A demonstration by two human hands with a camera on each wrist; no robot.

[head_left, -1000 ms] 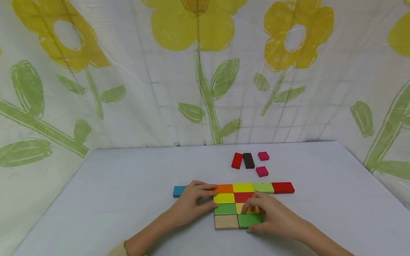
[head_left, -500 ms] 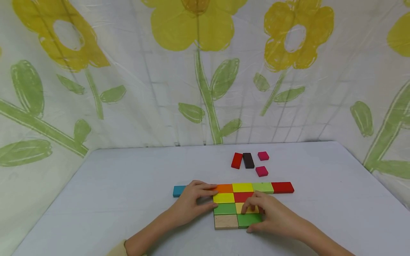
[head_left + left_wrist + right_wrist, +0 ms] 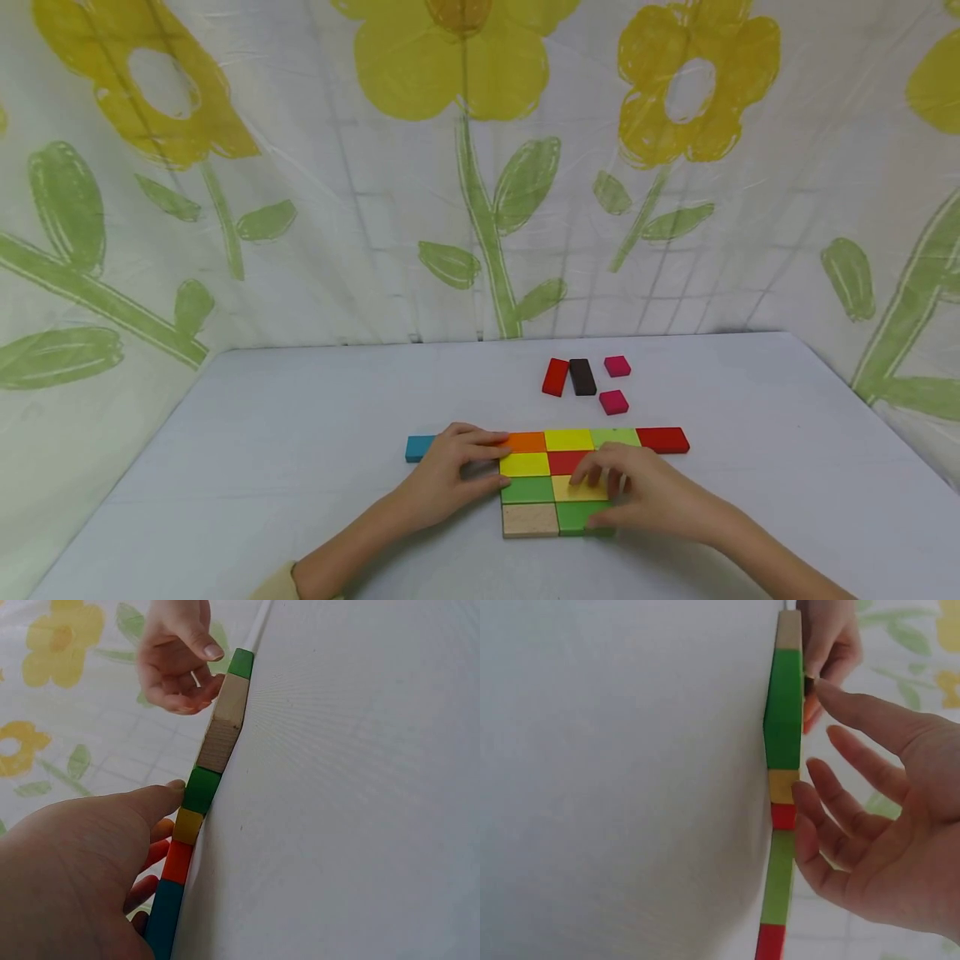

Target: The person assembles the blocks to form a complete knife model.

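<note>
Landmark: bare-wood block (image 3: 530,520), front-left corner of the flat block layout. Left hand (image 3: 446,479) behind and left of it, fingers apart, fingertips at orange block (image 3: 528,442), thumb at edge of rear green block (image 3: 528,490), directly behind landmark. Right hand (image 3: 645,496) right of landmark, over front green block (image 3: 576,517) and pale-yellow block (image 3: 564,488); fingers bent, apart, can't tell if touching. Well behind landmark, to the right: loose red block (image 3: 555,377), dark brown block (image 3: 582,377), pink block (image 3: 613,402).
</note>
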